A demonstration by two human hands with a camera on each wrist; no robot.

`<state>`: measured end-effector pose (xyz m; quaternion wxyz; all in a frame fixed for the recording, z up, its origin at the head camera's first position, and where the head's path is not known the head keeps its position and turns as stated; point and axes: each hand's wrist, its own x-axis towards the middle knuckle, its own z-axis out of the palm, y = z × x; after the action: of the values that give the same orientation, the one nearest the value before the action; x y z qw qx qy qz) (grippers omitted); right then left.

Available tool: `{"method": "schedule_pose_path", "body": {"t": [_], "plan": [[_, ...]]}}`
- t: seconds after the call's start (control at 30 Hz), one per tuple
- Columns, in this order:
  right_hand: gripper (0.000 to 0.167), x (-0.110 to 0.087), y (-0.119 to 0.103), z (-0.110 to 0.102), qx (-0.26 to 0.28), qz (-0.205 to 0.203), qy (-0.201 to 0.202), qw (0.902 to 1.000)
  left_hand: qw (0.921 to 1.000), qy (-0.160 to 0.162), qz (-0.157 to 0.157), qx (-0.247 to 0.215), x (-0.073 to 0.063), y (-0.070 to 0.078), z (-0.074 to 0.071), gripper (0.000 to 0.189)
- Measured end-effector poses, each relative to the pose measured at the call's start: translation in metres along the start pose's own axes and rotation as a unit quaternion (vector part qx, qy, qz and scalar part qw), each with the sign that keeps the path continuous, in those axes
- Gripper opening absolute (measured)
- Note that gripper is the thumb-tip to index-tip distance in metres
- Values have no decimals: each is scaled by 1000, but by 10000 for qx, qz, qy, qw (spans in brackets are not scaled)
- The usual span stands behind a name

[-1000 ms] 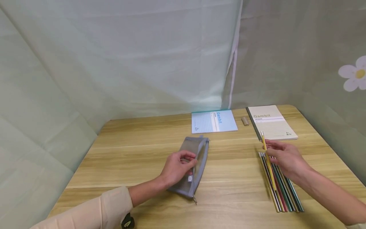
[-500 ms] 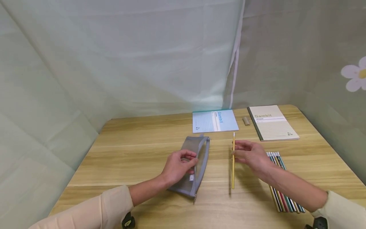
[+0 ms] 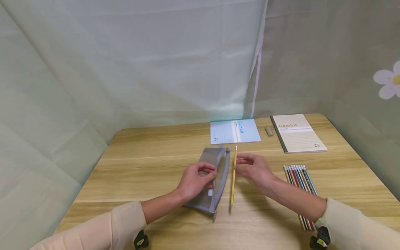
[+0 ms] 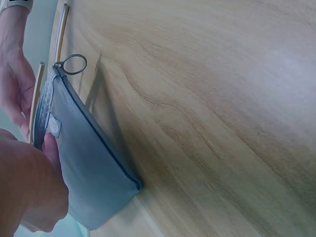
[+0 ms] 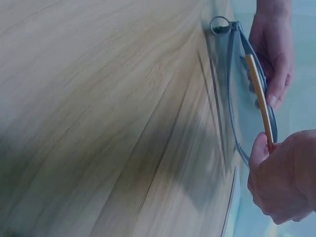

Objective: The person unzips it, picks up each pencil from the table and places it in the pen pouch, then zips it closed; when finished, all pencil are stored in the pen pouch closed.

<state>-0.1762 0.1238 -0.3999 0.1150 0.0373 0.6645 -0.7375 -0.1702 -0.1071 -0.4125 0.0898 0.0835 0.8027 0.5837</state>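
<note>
A grey zippered pencil case [image 3: 203, 203] lies on the table with its mouth gaping toward the right. My left hand [image 3: 194, 180] pinches the near-left edge of that mouth between thumb and fingers. In my right hand [image 3: 254, 172] is a yellow pencil [image 3: 233, 187], pinched by thumb and fingertips, eraser end away from me. It hangs above the table just right of the case's mouth, roughly in line with it. The right wrist view shows the pencil [image 5: 259, 91] in front of the case's opening. Several striped pencils [image 3: 300, 178] lie side by side at the right, partly hidden by my right forearm.
A blue notebook [image 3: 234, 132] lies behind the case. Farther right are a small brown eraser-like block [image 3: 269, 131] and a cream notebook [image 3: 298, 133]. Pale curtains [image 3: 175, 69] hang around the back and sides of the wooden table [image 3: 131, 166].
My right hand has lifted the yellow pencil from the row of pencils and carried it left, beside the pencil case. My left hand has kept its pinch on the case.
</note>
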Motion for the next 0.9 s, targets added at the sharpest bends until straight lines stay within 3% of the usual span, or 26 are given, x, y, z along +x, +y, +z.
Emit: {"method": "schedule_pose_path", "body": {"t": [0.47, 0.9], "plan": [[50, 6, 6, 29, 100, 105, 148, 9998, 9999, 67, 2, -136, 2, 3, 2, 21], [46, 12, 17, 42, 204, 90, 254, 9994, 9999, 33, -44, -149, 4, 3, 3, 19]]}}
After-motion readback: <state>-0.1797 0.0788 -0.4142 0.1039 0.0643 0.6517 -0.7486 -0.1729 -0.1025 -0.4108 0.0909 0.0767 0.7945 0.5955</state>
